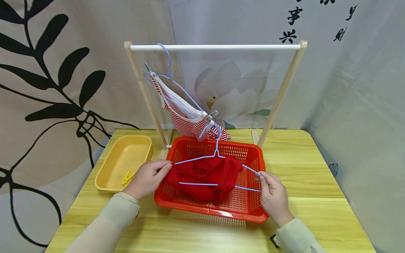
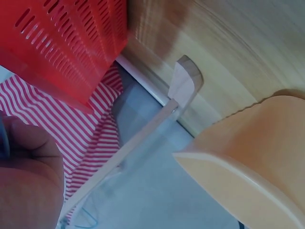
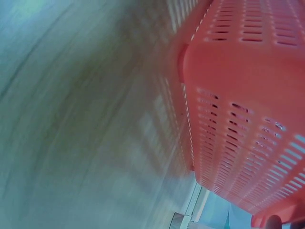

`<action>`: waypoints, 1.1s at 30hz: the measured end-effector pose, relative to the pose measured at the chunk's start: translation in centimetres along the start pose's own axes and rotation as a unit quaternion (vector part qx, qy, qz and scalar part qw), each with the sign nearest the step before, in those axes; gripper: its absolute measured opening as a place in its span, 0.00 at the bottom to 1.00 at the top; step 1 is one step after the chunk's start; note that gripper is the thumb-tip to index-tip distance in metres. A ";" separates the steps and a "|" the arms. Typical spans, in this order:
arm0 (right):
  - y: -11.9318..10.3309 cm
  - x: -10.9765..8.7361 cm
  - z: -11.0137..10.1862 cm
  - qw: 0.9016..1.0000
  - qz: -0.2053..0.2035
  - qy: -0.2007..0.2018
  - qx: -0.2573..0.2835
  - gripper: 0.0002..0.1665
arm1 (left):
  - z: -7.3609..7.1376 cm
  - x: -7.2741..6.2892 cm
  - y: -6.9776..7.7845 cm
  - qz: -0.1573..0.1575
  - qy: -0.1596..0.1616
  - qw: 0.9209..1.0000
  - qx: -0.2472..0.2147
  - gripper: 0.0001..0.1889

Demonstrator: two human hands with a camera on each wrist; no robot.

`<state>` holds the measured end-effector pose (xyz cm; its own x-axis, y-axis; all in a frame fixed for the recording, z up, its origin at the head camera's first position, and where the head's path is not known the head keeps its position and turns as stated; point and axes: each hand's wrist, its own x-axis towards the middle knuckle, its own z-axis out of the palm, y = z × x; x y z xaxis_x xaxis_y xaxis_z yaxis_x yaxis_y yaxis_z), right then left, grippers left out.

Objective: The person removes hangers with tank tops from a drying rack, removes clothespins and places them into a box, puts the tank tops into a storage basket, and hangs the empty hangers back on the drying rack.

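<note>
A light blue hanger [image 1: 217, 149] is held over the red basket [image 1: 215, 212], its hook pointing up. Dark red clothing [image 1: 202, 172] lies across the hanger's left and middle; its exact kind is unclear. My left hand [image 1: 150, 177] pinches the cloth at the hanger's left end. On the other side, my right hand [image 1: 274, 195] grips the bare right end of the hanger with thumb and fingers. In the left wrist view the left hand [image 2: 31, 176] shows at the edge; in the right wrist view only fingertips [image 3: 274, 222] appear beside the basket [image 3: 238, 71].
Behind the basket stands a rack with a white rod [image 1: 221, 47] and wooden legs. A red-striped garment [image 1: 190, 121] hangs there on another blue hanger [image 1: 170, 66] with metal clips. At left, a yellow tray [image 1: 123, 154] holds a yellow clothespin [image 1: 127, 178].
</note>
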<state>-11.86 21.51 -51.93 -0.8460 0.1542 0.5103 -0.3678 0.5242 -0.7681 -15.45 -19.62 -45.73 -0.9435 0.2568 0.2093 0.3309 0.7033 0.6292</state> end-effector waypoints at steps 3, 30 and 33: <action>-0.1 0.0 -0.1 1.000 0.001 0.002 0.001 0.12 | -0.1 0.0 0.0 0.000 0.005 1.000 0.000 0.12; -0.5 -0.2 -1.4 1.000 0.014 0.021 -0.014 0.10 | 0.0 0.1 0.1 -0.022 0.016 0.999 0.021 0.11; -0.3 -0.2 -1.6 0.999 0.015 0.027 -0.013 0.10 | 0.1 0.1 0.0 -0.021 0.022 0.999 0.024 0.11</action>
<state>-11.02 22.65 -51.20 -0.8340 0.2148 0.5082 -0.3318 0.5407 -0.7730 -15.57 -19.58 -45.77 -0.9559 0.1980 0.2171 0.2907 0.7443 0.6012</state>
